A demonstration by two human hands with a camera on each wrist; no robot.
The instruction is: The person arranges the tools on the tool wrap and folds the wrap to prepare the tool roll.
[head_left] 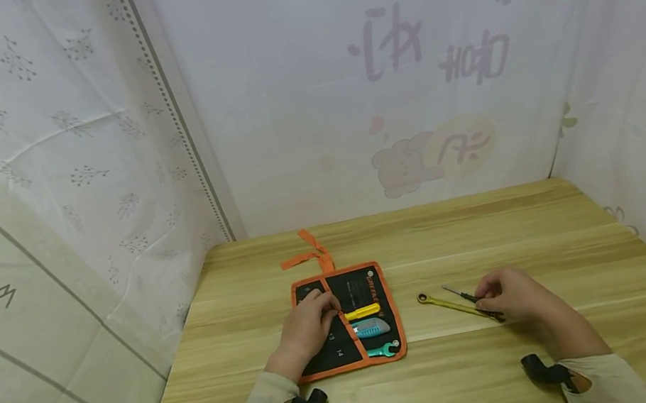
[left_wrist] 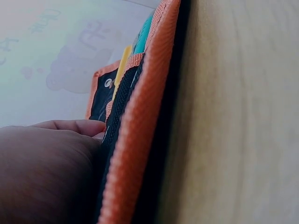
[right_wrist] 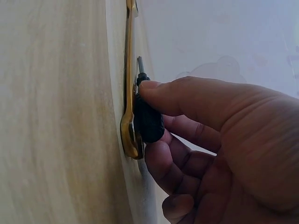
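A black tool pouch (head_left: 338,288) with orange trim lies unrolled on the table. My left hand (head_left: 309,326) is over its left part and pinches the orange-trimmed pocket edge; the left wrist view shows those fingertips (left_wrist: 96,127) at the pocket's edge. Tucked in the pockets are a yellow-handled tool (head_left: 362,312), a teal and grey utility knife (head_left: 371,327) and a green wrench (head_left: 384,350). On the right, my right hand (head_left: 511,294) pinches a small screwdriver (right_wrist: 149,119) by its black handle between thumb and fingers. Right beside it, a gold combination wrench (head_left: 452,305) lies on the table.
Orange tie straps (head_left: 321,254) stretch from the pouch's far edge. The wooden table (head_left: 464,227) is bordered at the back and sides by printed fabric curtains (head_left: 291,92).
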